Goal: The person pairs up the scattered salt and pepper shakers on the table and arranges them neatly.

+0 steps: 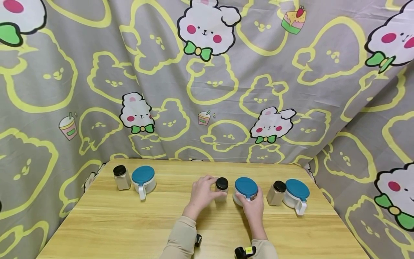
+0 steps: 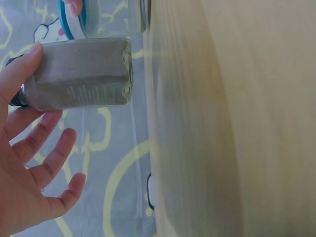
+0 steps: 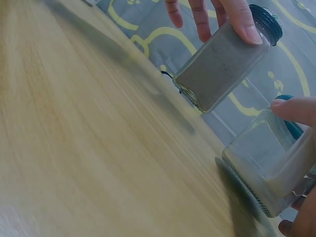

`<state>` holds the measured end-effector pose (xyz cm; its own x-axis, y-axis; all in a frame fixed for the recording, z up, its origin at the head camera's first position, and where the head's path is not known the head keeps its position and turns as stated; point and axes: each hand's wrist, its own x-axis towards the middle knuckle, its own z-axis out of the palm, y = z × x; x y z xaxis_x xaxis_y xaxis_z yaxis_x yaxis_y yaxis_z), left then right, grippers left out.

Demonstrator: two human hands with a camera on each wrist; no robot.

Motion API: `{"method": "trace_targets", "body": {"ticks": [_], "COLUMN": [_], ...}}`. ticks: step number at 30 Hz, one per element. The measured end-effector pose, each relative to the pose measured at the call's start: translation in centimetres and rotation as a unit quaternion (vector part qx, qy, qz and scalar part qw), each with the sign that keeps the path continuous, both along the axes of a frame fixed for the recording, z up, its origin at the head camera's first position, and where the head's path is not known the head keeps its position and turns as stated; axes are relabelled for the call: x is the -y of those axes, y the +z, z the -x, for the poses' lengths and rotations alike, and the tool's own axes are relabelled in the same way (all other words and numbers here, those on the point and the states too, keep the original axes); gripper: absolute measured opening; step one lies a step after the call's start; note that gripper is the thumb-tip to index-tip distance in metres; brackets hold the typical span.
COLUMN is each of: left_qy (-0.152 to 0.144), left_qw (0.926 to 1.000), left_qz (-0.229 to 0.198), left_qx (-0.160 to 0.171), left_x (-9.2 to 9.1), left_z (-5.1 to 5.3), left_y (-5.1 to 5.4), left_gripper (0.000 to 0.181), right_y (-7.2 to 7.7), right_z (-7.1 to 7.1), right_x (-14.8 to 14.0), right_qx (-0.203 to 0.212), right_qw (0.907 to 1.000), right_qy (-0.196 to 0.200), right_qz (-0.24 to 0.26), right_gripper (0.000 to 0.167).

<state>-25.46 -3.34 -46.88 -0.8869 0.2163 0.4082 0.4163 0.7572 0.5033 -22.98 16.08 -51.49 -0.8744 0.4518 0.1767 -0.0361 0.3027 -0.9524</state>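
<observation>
With thumb and fingers my left hand (image 1: 201, 194) pinches a small square glass jar (image 2: 81, 74) by its upper part. The jar has a black lid and grey-brown powder inside; a gap and a shadow below it in the right wrist view show it raised off the table. Just right of it, my right hand (image 1: 253, 208) holds a clear seasoning pot (image 1: 246, 187) with a blue lid and white handle. The thumb is on the lid side and the fingers wrap round the handle side. Whether the pot's base touches the table I cannot tell.
On the wooden table (image 1: 129, 223), another black-lidded jar (image 1: 123, 181) and blue-lidded pot (image 1: 143, 176) stand at the back left. A third jar (image 1: 275, 195) and pot (image 1: 297, 190) stand close together on the right. A patterned curtain (image 1: 223, 82) hangs behind.
</observation>
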Motion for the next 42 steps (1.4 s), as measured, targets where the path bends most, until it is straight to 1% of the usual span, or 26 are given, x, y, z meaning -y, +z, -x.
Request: {"method": "trace_targets", "body": {"ticks": [8,15,19,31,42], "left_qy": [0.005,0.01,0.011,0.001,-0.008], "left_qw": [1.0,0.9998,0.9998,0.9995,0.9992], "left_qz": [0.008,0.004,0.004,-0.006,-0.011], "left_qx": [0.0,0.015,0.017,0.032,0.038], "left_x": [-0.4,-0.8,-0.9,-1.1,-1.4], "left_z": [0.0,-0.1,-0.2,-0.1,0.0], "left_y": [-0.2,-0.3,-0.3,-0.2,0.0], "left_gripper": [0.063,0.061,0.062,0.06,0.06], "right_y": [-0.1,0.0,0.0,-0.1,0.0], "right_z": [-0.1,-0.1,0.0,0.1,0.0], "right_x": [-0.2,-0.1,-0.2,-0.7,-0.8], "right_qx": [0.006,0.006,0.011,0.037,0.039], "right_qw": [1.0,1.0,0.9999,0.9989,0.9985], "right_qy": [0.002,0.005,0.006,0.003,0.008], "right_qz": [-0.003,-0.003,-0.006,-0.027,-0.037], "right_gripper": [0.092,0.091,0.092,0.097,0.096]}}
